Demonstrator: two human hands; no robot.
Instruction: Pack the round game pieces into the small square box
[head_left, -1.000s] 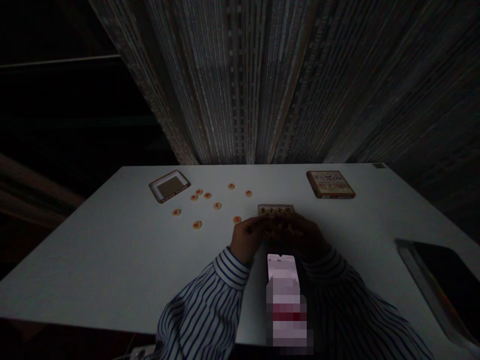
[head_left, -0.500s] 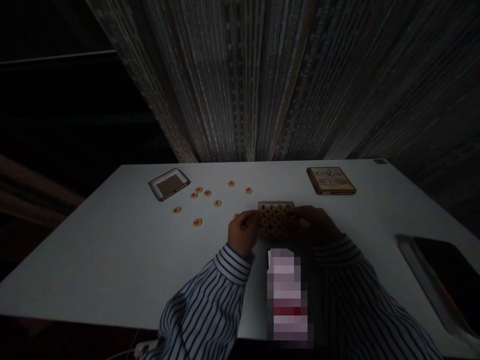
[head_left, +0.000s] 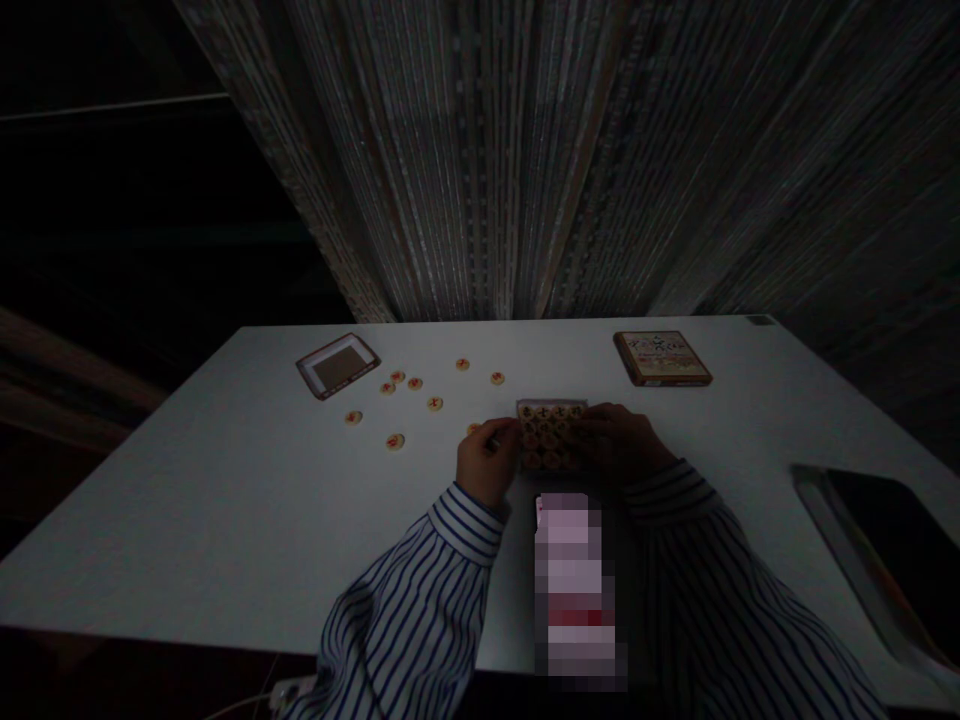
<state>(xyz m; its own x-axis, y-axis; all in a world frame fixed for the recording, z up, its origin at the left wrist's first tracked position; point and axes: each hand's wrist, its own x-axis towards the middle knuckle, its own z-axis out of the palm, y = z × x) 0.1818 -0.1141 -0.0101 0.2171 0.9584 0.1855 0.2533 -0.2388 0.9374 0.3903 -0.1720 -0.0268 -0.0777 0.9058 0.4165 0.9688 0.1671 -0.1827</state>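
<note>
A small box of Chinese chess pieces [head_left: 550, 404] lies in the middle of the white table, with round wooden pieces [head_left: 551, 432] set in rows inside it. My left hand [head_left: 486, 465] is closed, thumb and fingers pinched at the box's left edge. Over the right edge bends my right hand [head_left: 626, 440], its fingertips on the box and the end pieces; shadow hides exactly what they press. One loose piece [head_left: 472, 430] peeks out behind my left hand. Further left, several loose pieces with red characters [head_left: 435, 404] are scattered on the table.
An open box lid [head_left: 311, 376] lies at the back left. At the back right is a flat printed box [head_left: 664, 358]. A blurred-out object [head_left: 574, 570] sits between my forearms, and a dark tablet-like thing [head_left: 892, 540] at the right. A string curtain [head_left: 487, 200] hangs behind the table.
My right hand's fingers have shifted slightly up and back along the box's right side, showing a little more of the top row. My left hand stays at the left edge.
</note>
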